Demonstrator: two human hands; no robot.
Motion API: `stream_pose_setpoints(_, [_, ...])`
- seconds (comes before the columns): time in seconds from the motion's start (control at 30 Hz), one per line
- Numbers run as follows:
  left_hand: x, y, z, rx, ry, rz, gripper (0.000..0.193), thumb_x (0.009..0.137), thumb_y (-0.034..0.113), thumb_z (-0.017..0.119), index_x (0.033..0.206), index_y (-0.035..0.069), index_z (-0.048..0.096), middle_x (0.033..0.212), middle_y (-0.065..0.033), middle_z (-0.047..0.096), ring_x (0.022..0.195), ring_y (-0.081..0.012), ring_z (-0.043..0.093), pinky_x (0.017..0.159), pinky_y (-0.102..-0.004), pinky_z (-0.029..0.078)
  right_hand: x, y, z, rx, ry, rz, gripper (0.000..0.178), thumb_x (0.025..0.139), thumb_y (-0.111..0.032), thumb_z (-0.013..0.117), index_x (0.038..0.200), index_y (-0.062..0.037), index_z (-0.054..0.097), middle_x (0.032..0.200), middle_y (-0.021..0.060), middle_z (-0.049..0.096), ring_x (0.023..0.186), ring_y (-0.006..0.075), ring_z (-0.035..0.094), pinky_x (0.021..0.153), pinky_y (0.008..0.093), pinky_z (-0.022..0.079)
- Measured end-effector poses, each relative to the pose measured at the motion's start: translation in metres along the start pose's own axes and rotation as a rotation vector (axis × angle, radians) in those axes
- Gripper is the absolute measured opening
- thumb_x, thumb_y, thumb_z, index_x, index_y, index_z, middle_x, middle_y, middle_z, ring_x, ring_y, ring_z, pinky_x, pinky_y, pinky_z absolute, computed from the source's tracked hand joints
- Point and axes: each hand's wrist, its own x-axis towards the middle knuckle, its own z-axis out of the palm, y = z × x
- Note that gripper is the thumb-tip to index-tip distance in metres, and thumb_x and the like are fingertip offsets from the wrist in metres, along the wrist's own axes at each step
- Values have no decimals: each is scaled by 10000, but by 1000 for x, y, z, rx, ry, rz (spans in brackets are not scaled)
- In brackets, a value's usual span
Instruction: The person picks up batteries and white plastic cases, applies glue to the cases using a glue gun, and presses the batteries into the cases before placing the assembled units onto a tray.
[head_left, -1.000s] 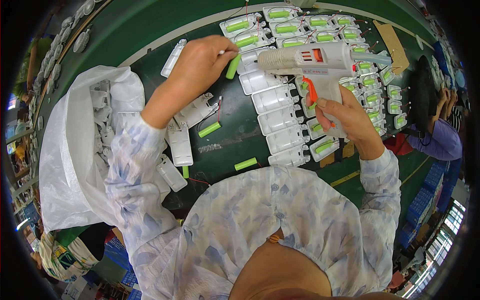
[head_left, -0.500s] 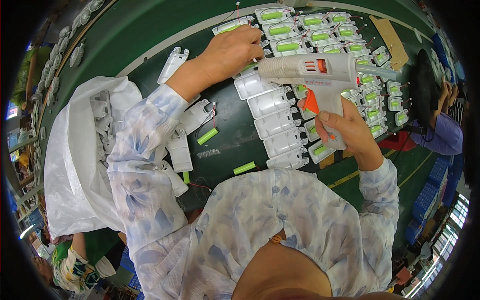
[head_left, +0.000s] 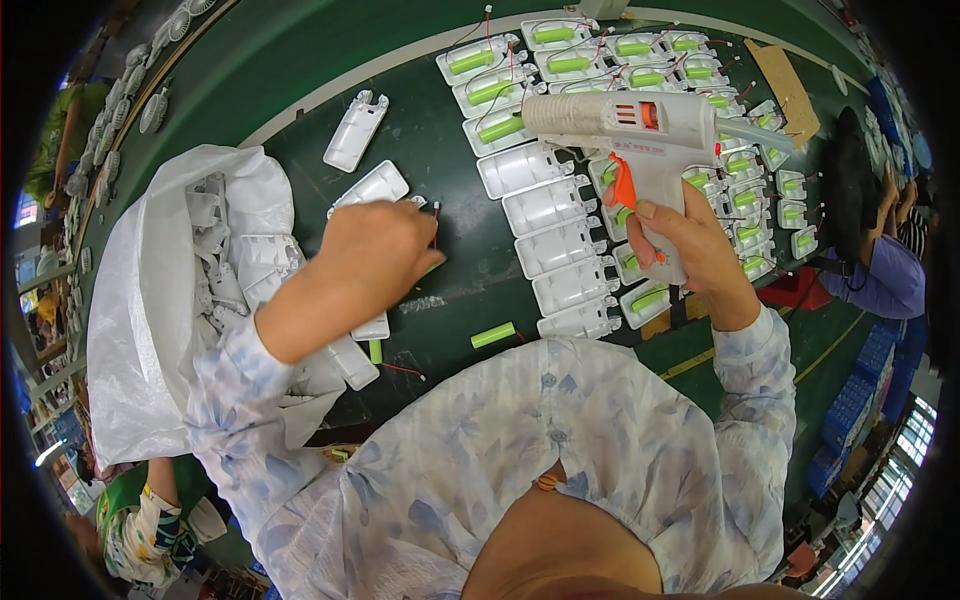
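My right hand (head_left: 690, 240) is wrapped round the handle of a white glue gun (head_left: 665, 150) with an orange trigger. A clear glue stick (head_left: 755, 133) sticks out of its rear. The gun's nozzle end points left, over rows of white plastic shells. My left hand (head_left: 375, 250) is over a green battery cell (head_left: 433, 264) on the table's left part, covering most of it; its fingers are largely hidden. Beside that hand lies a loose white shell (head_left: 378, 184). Three shells at the column's far end hold green cells, among them a near one (head_left: 500, 128); the empty shells (head_left: 535, 215) continue nearer me.
A white sack (head_left: 140, 330) of plastic parts stands at the left. Another green cell (head_left: 493, 335) lies near my chest. Filled shells (head_left: 645, 78) with thin wires cover the far right. A cardboard strip (head_left: 783, 90) lies beyond them. Other people work at both sides.
My left hand has moved from the far shells back toward me and left, over the loose cell. A cell now shows in the shell where it was. The glue gun has shifted slightly.
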Motion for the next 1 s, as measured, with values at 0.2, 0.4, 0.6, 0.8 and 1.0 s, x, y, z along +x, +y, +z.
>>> stream_pose_setpoints(0.2, [-24,12,28,220,-3,40,104,733,166,720,732,74,672,731,-77,607,707,-235,641,563,-350,505,-6,6,-3,12,4,3,314,942,-178,542,1186,19,540,1021,86,620,561,100,508,489,239,405])
stream_pose_setpoints(0.4, [-22,18,26,52,175,126,98,705,141,703,732,61,654,763,-77,557,743,-237,595,621,-363,486,-11,7,-6,-18,-30,35,307,941,-170,549,1180,22,540,1021,78,613,566,102,511,505,236,404])
stream_pose_setpoints(0.6, [-21,19,43,-130,182,116,331,672,100,802,937,50,610,808,-74,604,754,-286,610,656,-398,492,-15,7,-7,1,-19,-17,394,930,-218,572,1240,21,530,1113,95,625,580,100,535,515,232,417])
stream_pose_setpoints(0.8, [-22,25,46,-329,189,-88,270,707,93,761,915,44,596,768,-101,578,672,-296,605,609,-410,493,-22,3,-3,21,-21,10,327,927,-172,562,1190,19,525,711,62,596,556,118,530,521,256,407])
stream_pose_setpoints(1.0, [-18,23,55,-138,188,149,101,801,119,669,766,51,603,717,-97,517,648,-269,603,528,-395,488,-36,4,-4,-35,-84,35,304,923,-164,550,1164,21,531,689,39,564,537,110,506,518,256,396])
